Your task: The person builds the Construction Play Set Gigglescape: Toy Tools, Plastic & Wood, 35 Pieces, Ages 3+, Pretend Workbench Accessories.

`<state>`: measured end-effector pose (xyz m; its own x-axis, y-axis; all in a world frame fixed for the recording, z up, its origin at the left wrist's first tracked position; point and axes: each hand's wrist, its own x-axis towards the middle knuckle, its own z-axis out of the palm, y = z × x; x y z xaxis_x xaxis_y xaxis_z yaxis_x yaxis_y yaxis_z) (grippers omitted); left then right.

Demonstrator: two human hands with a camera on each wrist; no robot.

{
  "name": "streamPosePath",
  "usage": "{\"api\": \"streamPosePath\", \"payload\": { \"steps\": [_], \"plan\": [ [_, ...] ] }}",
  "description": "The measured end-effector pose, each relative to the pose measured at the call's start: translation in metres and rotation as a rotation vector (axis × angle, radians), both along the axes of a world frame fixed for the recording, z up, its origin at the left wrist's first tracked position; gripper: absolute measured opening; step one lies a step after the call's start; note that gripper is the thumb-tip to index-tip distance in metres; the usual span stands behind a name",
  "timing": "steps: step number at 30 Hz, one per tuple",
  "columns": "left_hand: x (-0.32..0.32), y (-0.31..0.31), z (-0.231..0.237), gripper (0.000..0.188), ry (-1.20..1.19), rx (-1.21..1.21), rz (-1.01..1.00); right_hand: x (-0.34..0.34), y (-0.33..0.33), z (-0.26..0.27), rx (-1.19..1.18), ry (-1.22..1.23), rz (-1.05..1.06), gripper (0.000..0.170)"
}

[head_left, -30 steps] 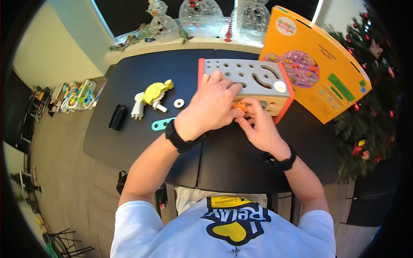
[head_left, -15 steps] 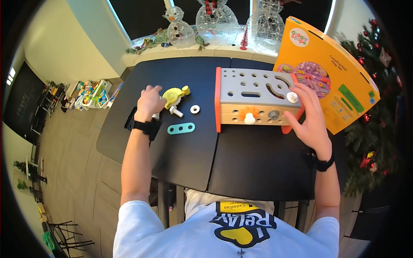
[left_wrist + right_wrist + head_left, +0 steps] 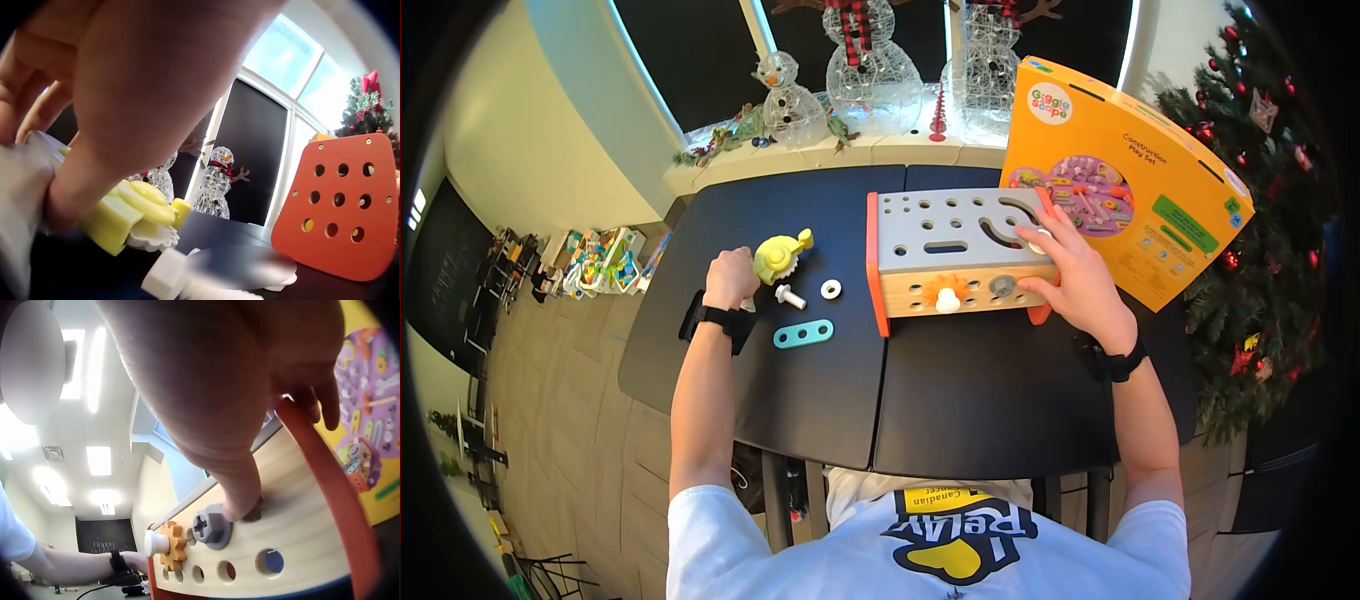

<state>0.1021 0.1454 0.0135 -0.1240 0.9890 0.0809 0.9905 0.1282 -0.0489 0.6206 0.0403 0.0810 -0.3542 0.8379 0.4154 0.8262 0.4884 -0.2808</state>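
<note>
My left hand [image 3: 728, 282] holds a whitish piece [image 3: 22, 187] between thumb and fingers, beside a yellow toy part [image 3: 776, 258]. To its right lie a white bolt [image 3: 791, 297], a white ring [image 3: 831, 289] and a teal three-hole strip [image 3: 803, 334]. My right hand [image 3: 1088, 290] grips the right end of the toy workbench [image 3: 890, 268], thumb against the wooden front and fingers over the top and red side. On that front are an orange gear [image 3: 175, 545] with a white knob [image 3: 155, 543] and a grey bolt head [image 3: 211, 527], close to my thumb.
An orange box [image 3: 1138, 185] stands behind the workbench at the right. A black object [image 3: 691, 316] lies beside my left wrist. Wire snowmen [image 3: 874, 80] stand on the ledge at the back, and a decorated tree [image 3: 1250, 230] is at the far right.
My left hand has moved from the workbench front to the left and taken hold of the whitish piece. My right hand has shifted from the gear to the workbench's right end.
</note>
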Motion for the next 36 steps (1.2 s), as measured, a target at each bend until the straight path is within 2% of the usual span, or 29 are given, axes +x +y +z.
{"api": "streamPosePath", "payload": {
  "steps": [3,6,9,12,13,16,25,31,34,36],
  "plan": [
    [0.020,-0.007,0.028,0.026,-0.063,0.241,-0.121,0.001,0.002,0.000,0.011,-0.015,0.010,0.061],
    [0.057,-0.016,0.071,0.030,-0.243,0.499,-0.288,-0.002,0.003,0.000,0.013,-0.024,0.024,0.061],
    [0.097,-0.029,0.117,0.035,-0.702,0.372,-0.277,-0.005,0.005,-0.002,0.020,-0.028,0.038,0.060],
    [0.106,-0.019,0.114,0.040,-0.790,0.573,-0.686,-0.009,0.006,-0.002,0.024,-0.033,0.040,0.060],
    [0.117,-0.024,0.121,0.041,-0.887,0.525,-0.770,-0.010,0.006,-0.001,0.024,-0.035,0.038,0.059],
    [0.135,-0.019,0.124,0.041,-0.953,0.473,-0.859,-0.011,0.005,0.000,0.022,-0.034,0.045,0.059],
    [0.167,-0.018,0.124,0.045,-0.851,0.451,-0.764,-0.010,0.006,-0.003,0.047,-0.035,0.055,0.060],
    [0.173,-0.020,0.127,0.061,-0.758,0.315,-0.685,-0.011,0.007,-0.004,0.060,-0.037,0.056,0.059],
    [0.170,-0.018,0.120,0.070,-0.668,0.374,-0.682,-0.013,0.006,-0.002,0.057,-0.044,0.048,0.059],
    [0.171,-0.019,0.120,0.058,-0.696,0.353,-0.670,-0.012,0.006,-0.003,0.056,-0.041,0.048,0.059]
  ]
}}
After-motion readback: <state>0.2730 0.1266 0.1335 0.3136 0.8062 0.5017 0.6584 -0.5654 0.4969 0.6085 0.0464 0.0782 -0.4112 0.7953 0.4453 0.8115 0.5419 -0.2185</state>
